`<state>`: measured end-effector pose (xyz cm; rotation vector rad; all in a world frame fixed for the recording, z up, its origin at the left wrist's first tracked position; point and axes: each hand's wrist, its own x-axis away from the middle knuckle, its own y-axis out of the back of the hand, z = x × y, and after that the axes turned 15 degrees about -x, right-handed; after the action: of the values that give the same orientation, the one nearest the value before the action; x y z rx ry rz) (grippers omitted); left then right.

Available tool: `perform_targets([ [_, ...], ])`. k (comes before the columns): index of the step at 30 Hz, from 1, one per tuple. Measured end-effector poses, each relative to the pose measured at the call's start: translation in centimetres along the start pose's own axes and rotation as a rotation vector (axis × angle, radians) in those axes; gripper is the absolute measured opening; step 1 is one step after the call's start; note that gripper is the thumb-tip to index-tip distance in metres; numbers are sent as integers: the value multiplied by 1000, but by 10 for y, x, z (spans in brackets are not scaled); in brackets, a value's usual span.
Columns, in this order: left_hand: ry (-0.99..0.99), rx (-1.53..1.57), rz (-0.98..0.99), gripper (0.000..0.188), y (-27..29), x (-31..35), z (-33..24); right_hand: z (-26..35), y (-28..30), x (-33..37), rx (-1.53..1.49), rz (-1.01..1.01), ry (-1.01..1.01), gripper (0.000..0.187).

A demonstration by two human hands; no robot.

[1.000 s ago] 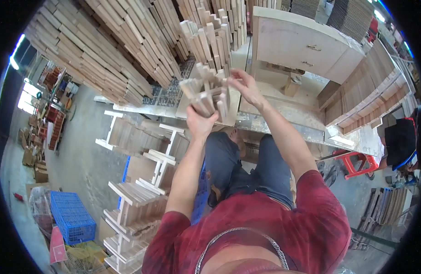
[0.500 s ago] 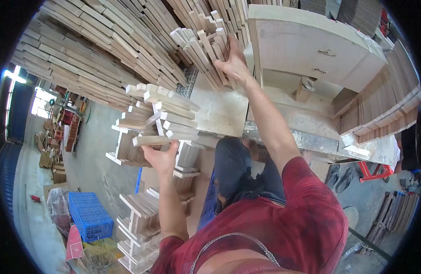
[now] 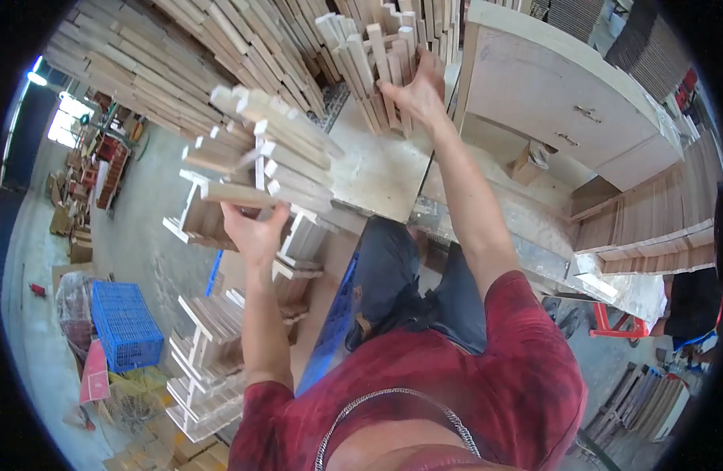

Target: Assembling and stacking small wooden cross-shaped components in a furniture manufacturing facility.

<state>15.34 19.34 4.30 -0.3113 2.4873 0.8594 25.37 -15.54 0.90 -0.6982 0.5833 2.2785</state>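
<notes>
My left hand (image 3: 253, 231) is closed on the near end of a pale wooden strip (image 3: 237, 194), thumb and fingers at its underside. This strip lies at the front of a stack of crossed wooden strips (image 3: 299, 161) at left. My right hand (image 3: 419, 88) reaches farther out and curls around the right side of an upright bundle of wooden strips (image 3: 361, 67). The bundle's lower ends rest on a light worktop (image 3: 373, 177). Some of the right fingers are hidden behind the strips.
Tall piles of wooden strips (image 3: 134, 74) fill the back left. A pale cabinet (image 3: 534, 86) with metal handles stands at right, near curved wooden pieces (image 3: 652, 224). More strips are stacked (image 3: 200, 345) low at left, beside a blue plastic crate (image 3: 126, 326). A red stool (image 3: 617, 322) is at right.
The whole view has turned a little, so things on the left sit higher and those on the right lower. Both hands keep their holds on the wooden strips.
</notes>
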Motion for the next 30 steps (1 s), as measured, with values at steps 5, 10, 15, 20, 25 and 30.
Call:
perform_targets([
  [5,21,78,11,62,4,-17,-4,11,5,-6,13,72,-44,95],
  [10,27,75,58,72,9,-26,-15,7,13,-6,30,108,-65,91],
  [15,56,105,47,71,17,-26,-4,9,14,13,-128,158,-114,96],
  [20,61,158,60,71,19,-23,-3,4,14,14,-116,170,-87,97],
  [25,39,82,37,67,24,-25,-12,-18,12,5,-274,112,-42,88],
  [30,51,100,38,73,31,-26,-4,-2,12,1,-152,162,-90,88],
])
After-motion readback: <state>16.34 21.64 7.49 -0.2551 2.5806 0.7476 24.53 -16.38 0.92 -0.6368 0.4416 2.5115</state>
